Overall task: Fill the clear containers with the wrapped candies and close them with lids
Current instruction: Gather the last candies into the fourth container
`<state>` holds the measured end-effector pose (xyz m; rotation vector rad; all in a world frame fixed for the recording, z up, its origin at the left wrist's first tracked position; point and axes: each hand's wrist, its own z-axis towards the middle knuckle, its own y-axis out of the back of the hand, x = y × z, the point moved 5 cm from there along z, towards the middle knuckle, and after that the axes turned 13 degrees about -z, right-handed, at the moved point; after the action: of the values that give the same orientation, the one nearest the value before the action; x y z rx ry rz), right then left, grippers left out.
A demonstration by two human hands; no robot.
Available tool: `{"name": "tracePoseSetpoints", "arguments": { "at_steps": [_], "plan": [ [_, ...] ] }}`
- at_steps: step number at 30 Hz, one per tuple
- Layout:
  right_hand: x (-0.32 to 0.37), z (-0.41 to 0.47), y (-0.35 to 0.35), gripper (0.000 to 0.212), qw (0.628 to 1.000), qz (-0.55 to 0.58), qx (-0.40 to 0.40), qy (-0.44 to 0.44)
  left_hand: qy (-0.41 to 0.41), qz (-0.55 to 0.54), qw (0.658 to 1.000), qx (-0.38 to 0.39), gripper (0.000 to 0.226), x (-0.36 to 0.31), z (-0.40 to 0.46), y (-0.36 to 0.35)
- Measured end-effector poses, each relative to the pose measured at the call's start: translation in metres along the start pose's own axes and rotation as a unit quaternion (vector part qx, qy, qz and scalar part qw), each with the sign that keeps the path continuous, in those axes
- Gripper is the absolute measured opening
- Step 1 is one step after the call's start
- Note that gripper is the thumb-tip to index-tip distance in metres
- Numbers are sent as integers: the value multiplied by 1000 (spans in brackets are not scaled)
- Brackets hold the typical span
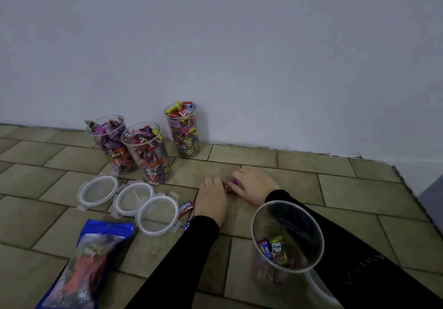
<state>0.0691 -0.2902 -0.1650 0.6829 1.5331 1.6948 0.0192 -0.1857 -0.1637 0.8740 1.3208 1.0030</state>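
At lower left lay a blue candy bag [84, 263], and above it three lids [134, 196] and three filled containers [143, 152], all without lids. In the centre the left hand [211, 198] and right hand [256, 186] curled their fingers around a small heap of wrapped candies [230, 185] on the tiled floor [347, 196]. The scoop would go best with both palms kept low and pressed together, then carried to the nearly empty container [287, 244] at lower right. The hands hid most of the heap; a fourth lid could not be clearly made out.
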Motion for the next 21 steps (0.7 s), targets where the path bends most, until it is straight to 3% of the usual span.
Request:
{"name": "tracePoseSetpoints", "arguments": {
  "at_steps": [5, 11, 16, 21],
  "plan": [
    [-8, -9, 8, 36, 995, 87, 4, -50, 40, -117, 992, 18, 22, 12, 2, 0],
    [-23, -28, 19, 39, 967, 210, 6, -145, 66, -222, 973, 7, 40, 8, -11, 1],
    [-34, -41, 47, 35, 922, 313, -65, -218, 61, -302, 951, -21, 39, -7, -19, 19],
    [-41, -56, 78, 39, 883, 364, -142, -261, 23, -413, 907, -76, 29, -29, -28, 48]
  ]
}}
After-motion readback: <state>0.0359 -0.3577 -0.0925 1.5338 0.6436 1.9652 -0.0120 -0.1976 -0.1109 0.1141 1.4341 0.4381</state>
